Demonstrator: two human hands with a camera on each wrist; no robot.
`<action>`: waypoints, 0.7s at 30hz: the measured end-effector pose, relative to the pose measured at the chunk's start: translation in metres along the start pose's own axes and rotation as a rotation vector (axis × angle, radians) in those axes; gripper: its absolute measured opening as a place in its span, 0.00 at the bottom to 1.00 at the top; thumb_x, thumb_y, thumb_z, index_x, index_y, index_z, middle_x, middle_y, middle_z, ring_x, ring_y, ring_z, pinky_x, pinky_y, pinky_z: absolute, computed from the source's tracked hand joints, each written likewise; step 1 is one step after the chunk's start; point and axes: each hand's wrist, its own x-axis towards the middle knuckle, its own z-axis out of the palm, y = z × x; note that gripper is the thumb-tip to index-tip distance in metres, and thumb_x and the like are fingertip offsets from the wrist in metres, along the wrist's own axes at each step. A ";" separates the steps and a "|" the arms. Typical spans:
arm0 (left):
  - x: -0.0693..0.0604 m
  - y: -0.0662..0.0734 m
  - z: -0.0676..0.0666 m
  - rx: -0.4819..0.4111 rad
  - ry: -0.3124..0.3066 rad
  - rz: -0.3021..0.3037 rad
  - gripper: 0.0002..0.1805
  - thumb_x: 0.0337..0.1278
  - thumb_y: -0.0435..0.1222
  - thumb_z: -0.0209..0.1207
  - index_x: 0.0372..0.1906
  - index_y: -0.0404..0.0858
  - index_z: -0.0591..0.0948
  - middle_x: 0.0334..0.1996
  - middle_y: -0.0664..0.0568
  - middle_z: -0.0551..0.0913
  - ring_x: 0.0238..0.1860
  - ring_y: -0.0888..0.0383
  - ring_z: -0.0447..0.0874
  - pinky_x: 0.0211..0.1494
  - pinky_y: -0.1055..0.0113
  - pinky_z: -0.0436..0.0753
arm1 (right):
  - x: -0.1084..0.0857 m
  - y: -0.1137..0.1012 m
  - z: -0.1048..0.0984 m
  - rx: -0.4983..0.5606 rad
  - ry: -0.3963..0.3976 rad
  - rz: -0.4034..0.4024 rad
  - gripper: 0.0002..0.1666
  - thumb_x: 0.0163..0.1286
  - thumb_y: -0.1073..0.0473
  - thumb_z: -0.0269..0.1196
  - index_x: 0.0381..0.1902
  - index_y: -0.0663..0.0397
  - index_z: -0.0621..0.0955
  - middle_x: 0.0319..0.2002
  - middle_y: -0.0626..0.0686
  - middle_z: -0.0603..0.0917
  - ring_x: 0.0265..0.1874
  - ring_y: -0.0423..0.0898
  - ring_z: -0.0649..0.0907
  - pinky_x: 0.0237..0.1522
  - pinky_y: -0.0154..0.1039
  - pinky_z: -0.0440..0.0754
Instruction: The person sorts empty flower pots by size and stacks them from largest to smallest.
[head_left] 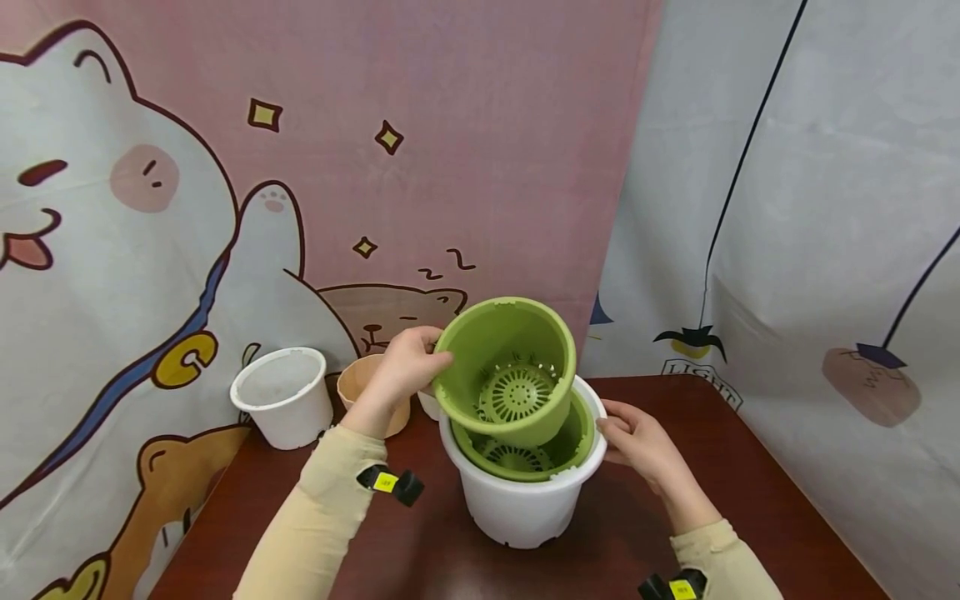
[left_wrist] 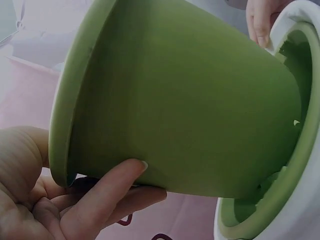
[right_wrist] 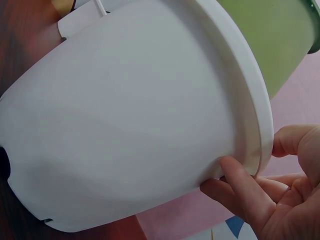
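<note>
Backdrop [head_left: 480, 167]: a cartoon-printed cloth is hanging toward 12 o'clock, beyond the bench.
Bench [head_left: 420, 533]: its dark red top is supporting the standing pots.
Large white pot [head_left: 521, 504]: it is standing upright near the person, and could be skidding or tipping if the two hands were pulling unevenly.
Lower green pot [head_left: 573, 446]: it is sitting inside the large white pot; if the green walls were binding, it could be jamming or riding along with the upper one.
Upper green pot [head_left: 495, 354]: it is leaning with its mouth facing 6 o'clock, its base dipping into the lower green pot's mouth; contact between them is hard to judge. Hanging from one side, it could be pivoting and dropping crookedly.
Outlying white pot [head_left: 292, 421]: it is standing at 9 o'clock from the large one, well apart.
Peach pot [head_left: 399, 417]: it is standing near 10 o'clock, partly covered by the left arm, which could be knocking it if swinging low.
Left hand [head_left: 408, 362]: it is gripping the upper green pot's rim at 9 o'clock, fingers bracing the outer wall; a slackening grip could be causing a slip.
Right hand [head_left: 637, 437]: it is pinching the large white pot's rim at 3 o'clock; releasing early could be leaving the stack unsteady.
</note>
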 end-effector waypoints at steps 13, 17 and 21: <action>0.007 -0.010 0.016 0.023 -0.058 -0.011 0.13 0.57 0.28 0.55 0.46 0.29 0.83 0.29 0.41 0.85 0.21 0.52 0.86 0.22 0.60 0.85 | 0.000 0.000 0.000 -0.010 -0.006 0.000 0.33 0.75 0.60 0.57 0.70 0.74 0.62 0.60 0.74 0.75 0.46 0.56 0.85 0.42 0.46 0.86; 0.010 -0.014 0.019 0.044 -0.055 0.005 0.15 0.56 0.27 0.55 0.47 0.29 0.84 0.30 0.40 0.86 0.20 0.53 0.85 0.22 0.60 0.85 | 0.000 0.000 0.000 -0.014 -0.006 0.001 0.33 0.75 0.61 0.57 0.70 0.74 0.62 0.60 0.74 0.74 0.46 0.56 0.85 0.42 0.46 0.86; 0.013 -0.018 0.023 0.056 -0.059 0.002 0.14 0.56 0.27 0.55 0.46 0.30 0.84 0.31 0.39 0.85 0.20 0.53 0.85 0.21 0.58 0.85 | -0.001 -0.001 0.000 -0.009 -0.008 -0.002 0.32 0.76 0.61 0.56 0.70 0.74 0.62 0.60 0.74 0.74 0.47 0.57 0.85 0.43 0.46 0.86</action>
